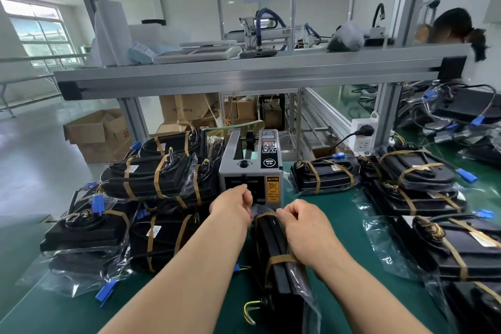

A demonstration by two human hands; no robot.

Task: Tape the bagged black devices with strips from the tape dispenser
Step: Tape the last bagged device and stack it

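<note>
A bagged black device [282, 276] stands on edge on the green mat in front of me, with one brown tape band round its middle. My left hand [233, 205] and my right hand [303, 221] pinch a brown tape strip [267, 215] over the device's far end, fingers curled on it. The grey tape dispenser [252, 168] stands just behind both hands, its outlet close to my left fingers.
Taped bagged devices are piled at the left [151, 179] and stacked at the right [417, 171], with one beside the dispenser [322, 173]. An aluminium shelf frame [244, 73] crosses overhead. A power strip [363, 135] hangs on the right post. Cardboard boxes [95, 133] sit on the floor.
</note>
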